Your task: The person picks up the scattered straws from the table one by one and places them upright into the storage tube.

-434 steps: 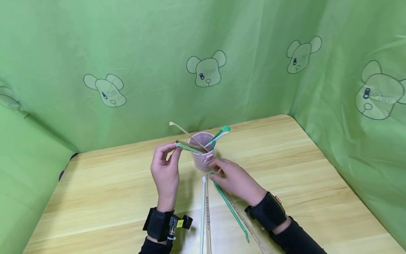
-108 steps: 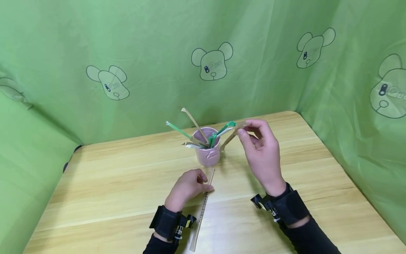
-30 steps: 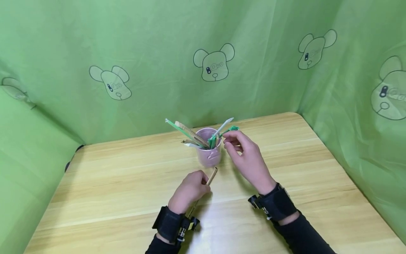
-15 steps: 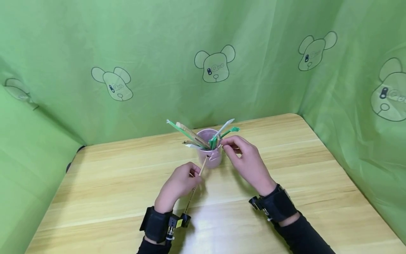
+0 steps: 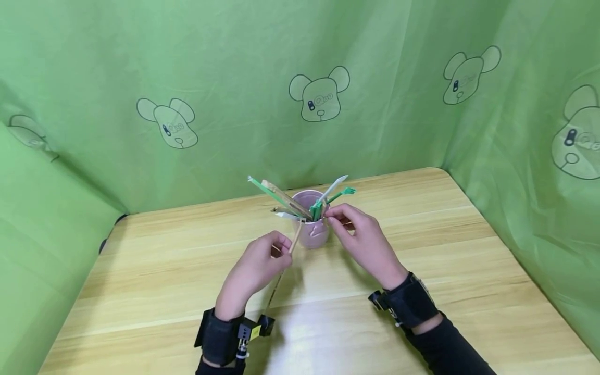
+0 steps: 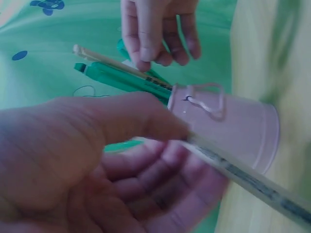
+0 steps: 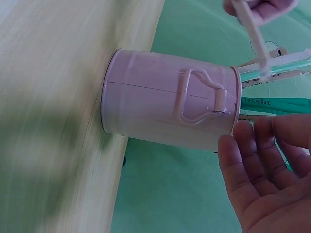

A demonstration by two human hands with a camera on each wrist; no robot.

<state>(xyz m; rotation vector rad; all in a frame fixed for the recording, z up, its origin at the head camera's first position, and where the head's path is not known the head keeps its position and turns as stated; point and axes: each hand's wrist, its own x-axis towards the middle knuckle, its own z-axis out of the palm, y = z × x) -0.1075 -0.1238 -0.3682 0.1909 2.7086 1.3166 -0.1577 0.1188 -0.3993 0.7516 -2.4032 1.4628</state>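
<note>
My left hand [image 5: 262,259] pinches a thin, paper-wrapped tan straw [image 5: 296,237] between thumb and fingers. Its upper end overlaps the front rim of a small pink bucket [image 5: 313,237], and the rest slants down behind the hand toward the wrist camera. Printing shows along this straw [image 6: 252,182] in the left wrist view. At the bucket's right rim is my right hand [image 5: 358,226], fingertips beside another tan straw [image 7: 255,118]; I cannot tell whether they grip it. Several wrapped straws lean in the bucket, among them green straws [image 7: 272,104] and a white straw [image 5: 334,188].
The bucket stands upright on a light wooden table [image 5: 154,281], its small handle [image 7: 182,97] facing the front. Green cloth [image 5: 234,130] with printed bear heads encloses the table's back and sides. A camera on a black band is strapped to each wrist.
My left hand has raised the last straw off the table and brought it up-left to the rim. Other straws from the table now stand in the bucket. My right hand has come down to the rim.
</note>
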